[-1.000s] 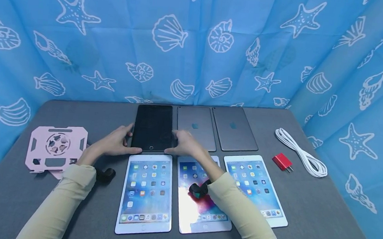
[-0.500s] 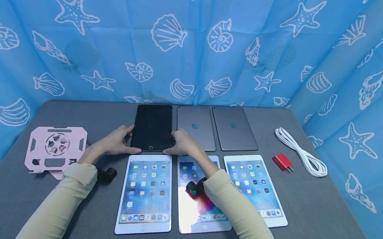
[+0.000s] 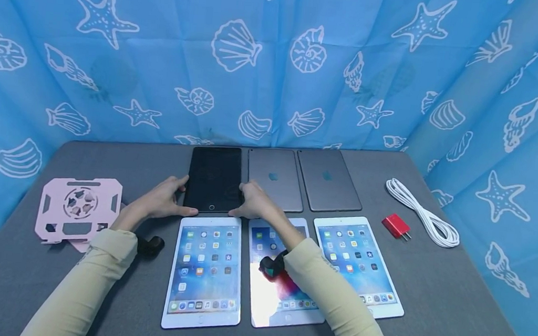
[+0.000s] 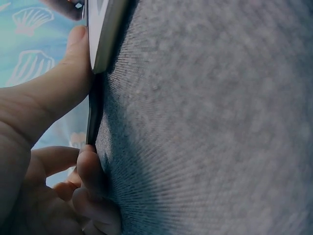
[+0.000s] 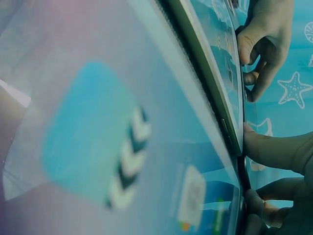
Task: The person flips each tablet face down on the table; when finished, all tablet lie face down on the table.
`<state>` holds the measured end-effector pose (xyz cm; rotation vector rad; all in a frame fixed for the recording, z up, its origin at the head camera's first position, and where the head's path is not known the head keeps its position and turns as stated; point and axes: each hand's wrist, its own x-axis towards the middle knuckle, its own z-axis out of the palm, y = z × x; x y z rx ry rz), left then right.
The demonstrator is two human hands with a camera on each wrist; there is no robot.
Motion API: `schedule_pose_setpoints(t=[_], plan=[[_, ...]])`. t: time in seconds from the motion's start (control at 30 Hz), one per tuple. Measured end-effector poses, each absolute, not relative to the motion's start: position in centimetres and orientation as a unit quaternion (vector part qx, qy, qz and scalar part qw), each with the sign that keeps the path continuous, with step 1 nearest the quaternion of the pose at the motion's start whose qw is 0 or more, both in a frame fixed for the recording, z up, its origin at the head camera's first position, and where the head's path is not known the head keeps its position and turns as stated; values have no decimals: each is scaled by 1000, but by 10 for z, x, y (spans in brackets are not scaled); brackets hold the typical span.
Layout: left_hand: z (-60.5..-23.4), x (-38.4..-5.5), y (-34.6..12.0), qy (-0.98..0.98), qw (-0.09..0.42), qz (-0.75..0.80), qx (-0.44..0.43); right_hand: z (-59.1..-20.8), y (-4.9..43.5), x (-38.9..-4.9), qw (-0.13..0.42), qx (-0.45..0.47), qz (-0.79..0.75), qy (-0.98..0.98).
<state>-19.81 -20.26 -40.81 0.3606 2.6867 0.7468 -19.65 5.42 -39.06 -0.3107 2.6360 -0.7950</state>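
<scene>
In the head view, we see the black tablet [image 3: 214, 177] lying face up with a dark screen, at the left end of the table's [image 3: 448, 303] far row. The left hand [image 3: 164, 196] grips its left edge and the right hand [image 3: 257, 203] its right edge, each thumb by a near corner. Just right of it lie the left grey tablet [image 3: 274, 171] and right grey tablet [image 3: 329, 180], backs up. Nearer us, the left white tablet [image 3: 205, 273], middle white tablet [image 3: 275, 295] and right white tablet [image 3: 361, 265] show lit icons; the right sleeve [image 3: 335, 294] crosses in front of the latter two. A pink stand [image 3: 57, 209] lies left; a red plug [image 3: 393, 225] and bundled white cable [image 3: 422, 214] lie right. A blue curtain [image 3: 163, 65] hangs behind.

In the left wrist view, we find a thin dark edge between the left hand's thumb and fingers, with the fingers low against the cloth.

In the right wrist view, a blurred lit screen fills much of the foreground; beyond it we see the right hand's thumb and fingers at another dark edge, the left hand farther off.
</scene>
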Motion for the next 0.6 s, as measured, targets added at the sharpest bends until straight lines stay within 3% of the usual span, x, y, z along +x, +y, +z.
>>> schedule_pose_setpoints(t=[0.6], plan=[[-408,-196,-201,944,164,260,122,-394,53,-196,192,-89,-327,921]])
